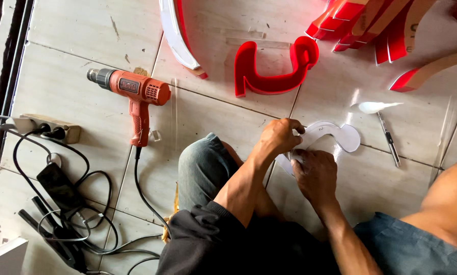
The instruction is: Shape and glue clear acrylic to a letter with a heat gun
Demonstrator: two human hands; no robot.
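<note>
A white curved cut-out plate (335,133), shaped like a letter, lies on the tiled floor in front of me. My left hand (281,135) grips its left edge from above, fingers curled over the rim. My right hand (315,172) pinches the same plate just below, at its near end. A red hollow channel letter (274,69) of matching shape lies on the floor beyond my hands.
An orange heat gun (134,94) lies left, its cord running to a power strip (45,127) and tangled black cables (65,203). A glue tube (378,107) and thin tool (390,138) lie right. More red letters (376,25) are stacked far right. A bare knee (450,198) is at right.
</note>
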